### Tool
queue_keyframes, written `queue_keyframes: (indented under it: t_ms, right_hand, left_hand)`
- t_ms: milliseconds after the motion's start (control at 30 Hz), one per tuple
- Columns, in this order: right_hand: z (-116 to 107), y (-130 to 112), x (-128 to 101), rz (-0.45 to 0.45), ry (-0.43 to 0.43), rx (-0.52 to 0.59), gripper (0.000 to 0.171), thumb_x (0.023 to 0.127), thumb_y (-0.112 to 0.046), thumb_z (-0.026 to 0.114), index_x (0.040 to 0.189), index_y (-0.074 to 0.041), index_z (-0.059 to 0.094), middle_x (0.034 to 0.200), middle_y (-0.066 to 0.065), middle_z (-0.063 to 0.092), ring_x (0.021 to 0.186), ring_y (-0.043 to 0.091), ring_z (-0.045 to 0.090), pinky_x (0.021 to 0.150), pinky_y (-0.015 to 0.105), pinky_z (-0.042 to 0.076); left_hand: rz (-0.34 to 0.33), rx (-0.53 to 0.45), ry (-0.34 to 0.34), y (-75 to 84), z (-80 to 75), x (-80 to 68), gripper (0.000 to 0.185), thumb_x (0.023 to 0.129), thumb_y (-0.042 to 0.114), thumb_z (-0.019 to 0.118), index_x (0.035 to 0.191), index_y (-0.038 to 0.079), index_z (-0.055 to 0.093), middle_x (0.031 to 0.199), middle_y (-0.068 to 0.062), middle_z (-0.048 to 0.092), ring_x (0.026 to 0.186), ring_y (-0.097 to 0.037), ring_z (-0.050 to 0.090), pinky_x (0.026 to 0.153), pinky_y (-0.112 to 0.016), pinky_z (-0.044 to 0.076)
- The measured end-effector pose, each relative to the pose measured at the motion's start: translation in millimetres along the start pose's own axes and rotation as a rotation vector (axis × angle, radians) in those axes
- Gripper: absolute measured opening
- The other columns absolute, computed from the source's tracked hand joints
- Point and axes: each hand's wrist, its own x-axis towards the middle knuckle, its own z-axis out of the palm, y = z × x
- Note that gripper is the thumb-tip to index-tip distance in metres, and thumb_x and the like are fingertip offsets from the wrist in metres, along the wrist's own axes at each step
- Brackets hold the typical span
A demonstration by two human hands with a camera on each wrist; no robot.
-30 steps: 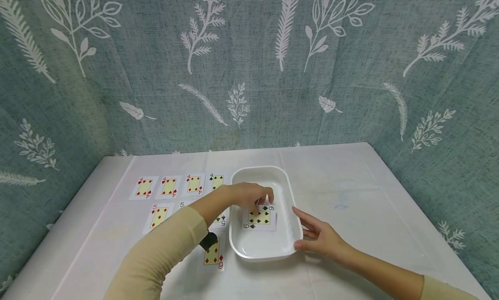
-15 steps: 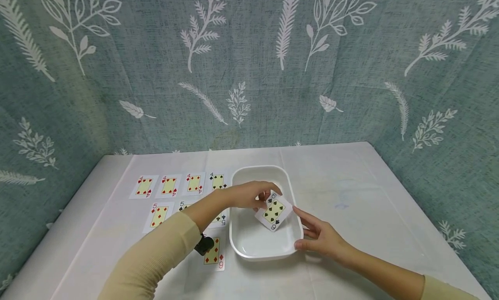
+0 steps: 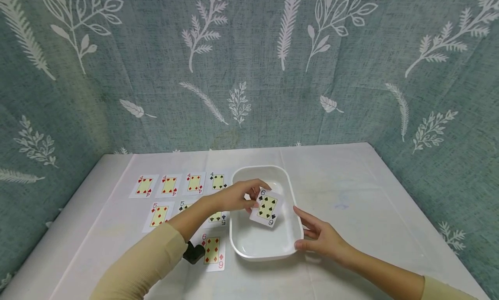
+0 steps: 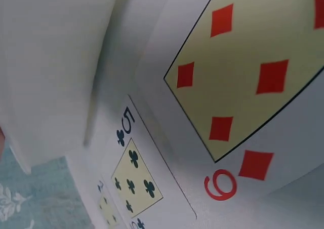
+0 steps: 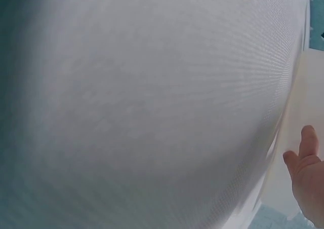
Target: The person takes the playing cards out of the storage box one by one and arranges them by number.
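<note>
My left hand [image 3: 238, 195] pinches a six of spades playing card [image 3: 267, 208] by its upper left edge. The card is tilted, face up, over the white plastic tray [image 3: 265, 253]. On the tray's right side rests my right hand [image 3: 325, 238], its fingertips and thumb spread along the rim and outer wall. The right wrist view catches part of that right hand [image 5: 308, 181] at its right edge, against the pale tray wall. Left of the tray lies a six of diamonds [image 3: 212, 250], seen close in the left wrist view, with a five of clubs [image 4: 132, 181] beyond it.
A back row of fours starts with a four of hearts [image 3: 144, 186] at the left and ends by the tray. In the row of fives, a five of diamonds [image 3: 159, 216] shows fully; my left arm partly covers others. Patterned green cloth [image 3: 249, 75] surrounds the white table [image 3: 374, 213].
My left hand has lifted the six of spades off the tray's bottom, turned it and drawn it slightly left. My right hand has stayed at the tray's side.
</note>
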Motion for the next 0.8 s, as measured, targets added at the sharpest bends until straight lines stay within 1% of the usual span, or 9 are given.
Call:
queue_keyframes:
  t_ms: [133, 267, 367, 500, 667, 800]
  right_hand:
    - [0, 0, -1, 0.007, 0.002, 0.014, 0.091, 0.079, -0.013, 0.076, 0.150, -0.003, 0.021, 0.147, 0.034, 0.025, 0.125, 0.047, 0.042, 0.085, 0.032, 0.053]
    - [1, -1, -1, 0.010, 0.006, 0.013, 0.090, 0.078, -0.014, 0.077, 0.150, -0.004, 0.022, 0.147, 0.032, 0.026, 0.125, 0.045, 0.044, 0.085, 0.032, 0.053]
    - [1, -1, -1, 0.007, 0.003, 0.011, 0.090, 0.079, -0.014, 0.077, 0.150, -0.004, 0.022, 0.146, 0.032, 0.027, 0.125, 0.043, 0.045, 0.085, 0.032, 0.053]
    - [0, -1, 0, 0.009, 0.002, -0.001, 0.089, 0.079, -0.014, 0.076, 0.150, -0.005, 0.022, 0.146, 0.031, 0.028, 0.125, 0.041, 0.046, 0.085, 0.032, 0.053]
    - [0, 0, 0, 0.016, 0.009, -0.006, 0.089, 0.079, -0.014, 0.076, 0.150, -0.006, 0.023, 0.147, 0.030, 0.027, 0.126, 0.042, 0.044, 0.085, 0.032, 0.052]
    - [-1, 1, -1, 0.015, 0.003, -0.003, 0.088, 0.080, -0.013, 0.076, 0.150, -0.007, 0.022, 0.148, 0.029, 0.027, 0.126, 0.044, 0.043, 0.085, 0.032, 0.052]
  left_hand:
    - [0.025, -0.036, 0.027, 1.5, 1.6, -5.7, 0.049, 0.089, 0.000, 0.062, 0.134, 0.011, 0.045, 0.098, -0.011, 0.049, 0.080, -0.015, 0.062, 0.065, -0.031, 0.057]
    - [0.041, -0.079, 0.078, 5.6, 2.5, -11.8, 0.050, 0.089, 0.002, 0.063, 0.135, 0.010, 0.043, 0.094, -0.011, 0.048, 0.077, -0.017, 0.064, 0.066, -0.031, 0.057]
    - [0.031, -0.142, 0.130, 9.1, 2.7, -17.0, 0.051, 0.088, 0.002, 0.064, 0.135, 0.007, 0.044, 0.090, -0.012, 0.049, 0.074, -0.019, 0.065, 0.066, -0.033, 0.057]
    - [0.009, -0.215, 0.187, 11.6, 2.0, -26.0, 0.054, 0.088, 0.000, 0.064, 0.136, 0.004, 0.042, 0.091, -0.013, 0.048, 0.073, -0.019, 0.065, 0.066, -0.035, 0.057]
    - [-0.003, -0.234, 0.232, 12.6, 1.6, -37.6, 0.055, 0.088, 0.002, 0.064, 0.137, 0.004, 0.041, 0.093, -0.014, 0.049, 0.079, -0.018, 0.063, 0.066, -0.036, 0.057]
    - [-0.022, -0.237, 0.247, 12.7, 2.8, -48.7, 0.055, 0.087, 0.002, 0.065, 0.137, 0.004, 0.041, 0.095, -0.015, 0.052, 0.084, -0.017, 0.062, 0.067, -0.036, 0.057]
